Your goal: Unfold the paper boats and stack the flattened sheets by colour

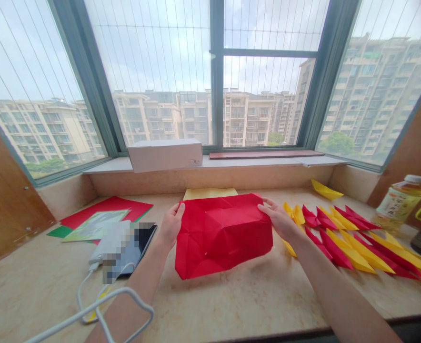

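Observation:
A creased red paper sheet (223, 233) lies spread on the beige stone counter (253, 295) in front of me. My left hand (171, 224) grips its left edge near the top corner, fingers curled on the paper. My right hand (280, 219) holds the right edge near the top right corner, fingers pinching the sheet. A yellow sheet (210, 193) lies just behind the red one, partly covered by it.
Rows of folded red and yellow paper pieces (353, 238) lie to the right. One yellow folded piece (325, 189) sits farther back. Coloured sheets (99, 219), a phone and power bank (125, 247) with white cable lie left. A white box (165, 155) rests on the sill; a bottle (398, 202) stands far right.

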Motion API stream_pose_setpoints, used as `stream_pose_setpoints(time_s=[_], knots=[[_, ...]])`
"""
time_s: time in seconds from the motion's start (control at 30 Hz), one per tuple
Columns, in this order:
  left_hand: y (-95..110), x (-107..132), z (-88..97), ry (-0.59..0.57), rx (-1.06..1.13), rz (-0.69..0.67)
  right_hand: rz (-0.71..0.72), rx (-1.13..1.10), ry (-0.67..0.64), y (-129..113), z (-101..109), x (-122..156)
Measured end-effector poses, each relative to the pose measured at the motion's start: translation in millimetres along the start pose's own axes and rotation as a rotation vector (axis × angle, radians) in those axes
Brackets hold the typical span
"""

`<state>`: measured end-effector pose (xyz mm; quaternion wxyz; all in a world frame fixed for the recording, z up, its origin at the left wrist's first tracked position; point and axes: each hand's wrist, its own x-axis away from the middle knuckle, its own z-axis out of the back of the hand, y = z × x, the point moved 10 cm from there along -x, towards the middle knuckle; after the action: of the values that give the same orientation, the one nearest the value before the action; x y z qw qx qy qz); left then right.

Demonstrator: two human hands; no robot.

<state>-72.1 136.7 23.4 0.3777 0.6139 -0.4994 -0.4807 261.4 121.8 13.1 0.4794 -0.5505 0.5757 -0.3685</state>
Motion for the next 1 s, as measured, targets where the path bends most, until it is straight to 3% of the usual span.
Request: stream_pose_setpoints(time_s=[0.4, 0.63, 0.77, 0.9, 1.0], knots=[[0.2, 1.8, -4.6, -0.019, -0.086, -0.03, -0.004, 0.099, 0.021, 6.5, 11.1, -5.8], [-2.8, 0.1, -1.9, 0.007, -0.069, -0.025, 0.286, 0.464, 0.245, -21.2, 26.4, -3.4], [-10.0, 6.2, -11.2, -0.051, -0.059, 0.079, 0.277, 0.315, 0.3, -24.7, 35.5, -0.6], [-20.2, 20.9, -34.0, -0.245, -0.154, 0.216, 0.242, 0.128, 0.33, -24.1, 46.7, -1.4], [-23.8, 26.6, -43.0, -0.331, -0.265, 0.221, 0.215, 0.024, 0.367, -21.3, 54.6, -2.7]])
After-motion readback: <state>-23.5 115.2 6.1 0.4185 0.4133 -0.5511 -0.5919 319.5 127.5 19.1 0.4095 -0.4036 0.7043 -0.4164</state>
